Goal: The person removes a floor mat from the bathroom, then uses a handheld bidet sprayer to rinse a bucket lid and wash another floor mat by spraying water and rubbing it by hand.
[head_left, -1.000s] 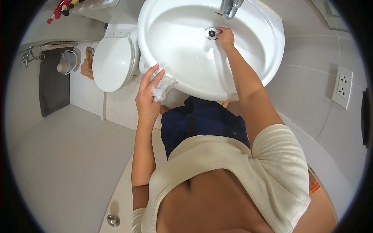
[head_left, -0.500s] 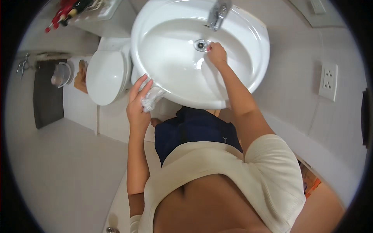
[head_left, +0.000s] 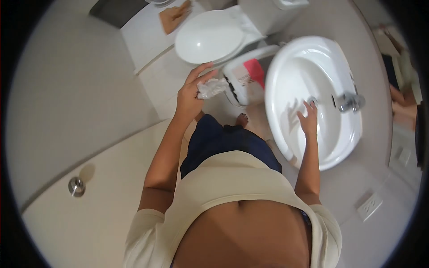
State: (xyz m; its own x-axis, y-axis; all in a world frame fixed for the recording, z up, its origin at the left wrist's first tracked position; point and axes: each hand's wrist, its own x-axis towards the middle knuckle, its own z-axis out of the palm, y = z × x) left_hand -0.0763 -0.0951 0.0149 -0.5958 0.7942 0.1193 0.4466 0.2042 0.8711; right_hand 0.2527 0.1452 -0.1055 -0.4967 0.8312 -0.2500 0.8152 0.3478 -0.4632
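Observation:
A crumpled white wad (head_left: 212, 88), thin plastic or tissue, sits in my left hand (head_left: 190, 97), tucked against the palm with some fingers stretched out. That hand is raised in front of a waste bin (head_left: 241, 96) with a pink and white item in or on it. Over the white sink basin (head_left: 278, 96) is my right hand (head_left: 308, 119), its fingers apart and nothing seen in them. Its fingertips are near the drain (head_left: 313, 100), and its shadow falls on the basin. The chrome faucet (head_left: 351, 102) stands at the sink's right side.
A toilet with its lid (head_left: 210, 38) down stands beyond the bin. Behind it a brown object (head_left: 173, 17) lies on a pale ledge. A door with a round knob (head_left: 76, 186) is at the left. A wall outlet (head_left: 370, 206) is at lower right, below a mirror (head_left: 404, 89).
My view has turned toward the toilet and bin, which now shows. My left hand has moved off the sink's rim with the wad. The fingers of my right hand have spread.

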